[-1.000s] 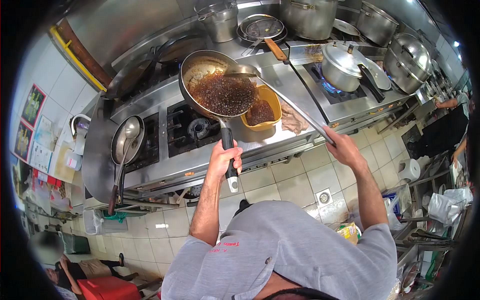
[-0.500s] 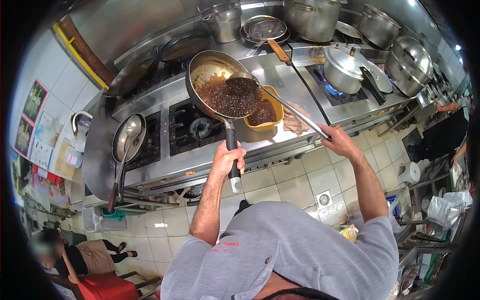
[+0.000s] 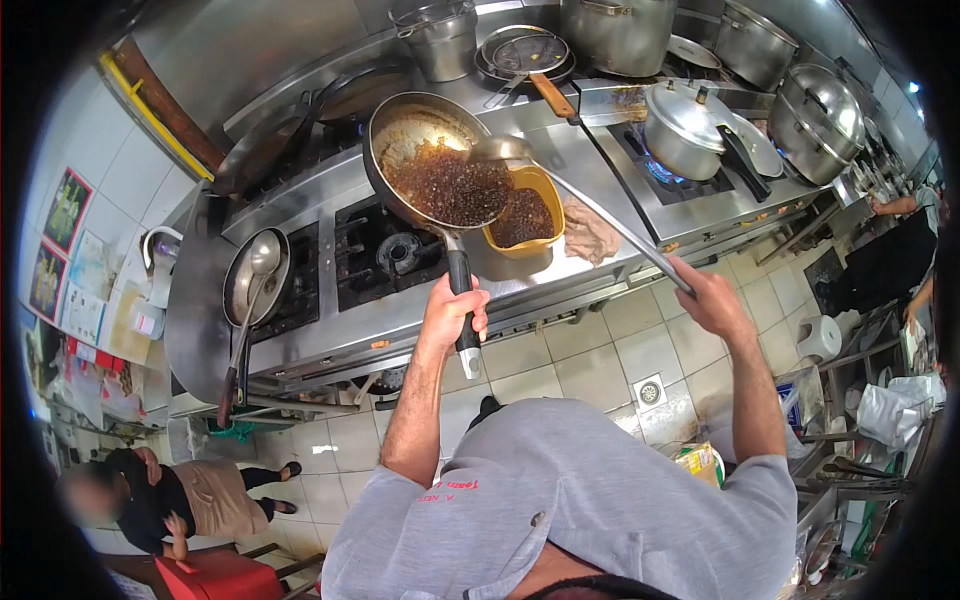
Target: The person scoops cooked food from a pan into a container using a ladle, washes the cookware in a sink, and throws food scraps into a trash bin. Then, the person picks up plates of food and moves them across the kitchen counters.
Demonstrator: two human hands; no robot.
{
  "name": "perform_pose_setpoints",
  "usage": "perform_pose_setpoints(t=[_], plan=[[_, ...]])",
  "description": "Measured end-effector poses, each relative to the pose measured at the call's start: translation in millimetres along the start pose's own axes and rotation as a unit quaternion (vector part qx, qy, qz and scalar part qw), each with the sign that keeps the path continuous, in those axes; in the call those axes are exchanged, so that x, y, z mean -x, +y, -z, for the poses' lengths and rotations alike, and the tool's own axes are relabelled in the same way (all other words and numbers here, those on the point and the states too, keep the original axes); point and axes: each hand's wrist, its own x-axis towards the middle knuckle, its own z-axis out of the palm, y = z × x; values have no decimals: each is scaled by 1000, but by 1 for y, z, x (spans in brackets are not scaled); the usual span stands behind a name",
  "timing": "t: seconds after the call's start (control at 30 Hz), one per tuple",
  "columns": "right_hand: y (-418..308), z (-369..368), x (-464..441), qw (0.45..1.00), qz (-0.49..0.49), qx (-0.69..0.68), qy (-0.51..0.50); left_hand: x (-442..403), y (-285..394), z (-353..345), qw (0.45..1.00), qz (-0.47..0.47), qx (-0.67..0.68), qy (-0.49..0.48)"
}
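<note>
My left hand (image 3: 453, 312) is wrapped round the black handle of a deep pan (image 3: 405, 120), which is tilted over a yellow container (image 3: 548, 190). Dark brown, bubbly food (image 3: 440, 185) lies in the pan, and similar dark food (image 3: 522, 218) is in the container. With its fingers closed, my right hand (image 3: 706, 296) grips the end of a long metal ladle (image 3: 620, 225). The ladle's bowl is at the pan's right rim, above the container. A crumpled cloth (image 3: 590, 232) lies just right of the container.
On the left burners sits a small pan (image 3: 237, 285) with a spoon. A pressure cooker (image 3: 683, 140) stands over a blue flame at the right. Large pots (image 3: 615, 38) and a strainer (image 3: 530, 52) are behind. One person (image 3: 190, 500) is at lower left; another's arm (image 3: 895, 206) shows at right.
The ladle has lifted from the food to the pan's right rim, and my right hand has moved right and down. The person at lower left has shifted and now stands facing differently.
</note>
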Motion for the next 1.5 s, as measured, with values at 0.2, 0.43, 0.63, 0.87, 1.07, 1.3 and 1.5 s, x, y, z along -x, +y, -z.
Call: perform_pose_setpoints(t=[0.2, 0.43, 0.63, 0.87, 1.07, 1.3, 1.5], plan=[[-22, -29, -71, 996, 62, 17, 54, 3, -4, -6, 1000, 0, -8, 3], [-18, -35, -55, 997, 49, -44, -32, 0, -7, -6, 1000, -17, -24, 0], [2, -15, -11, 998, 55, 40, 0, -3, -11, -2, 999, -5, -39, 7], [-6, -27, -44, 993, 84, 51, 71, -8, -12, -3, 1000, -22, -19, 1], [-39, -44, -75, 997, 62, 2, 38, -5, -9, -5, 999, -15, -27, -9], [-2, 4, -41, 984, 84, 157, 7, -4, -8, -5, 998, -6, -54, 8], [-19, -24, -80, 998, 50, -14, 28, -5, -14, -7, 994, -13, -104, 2]])
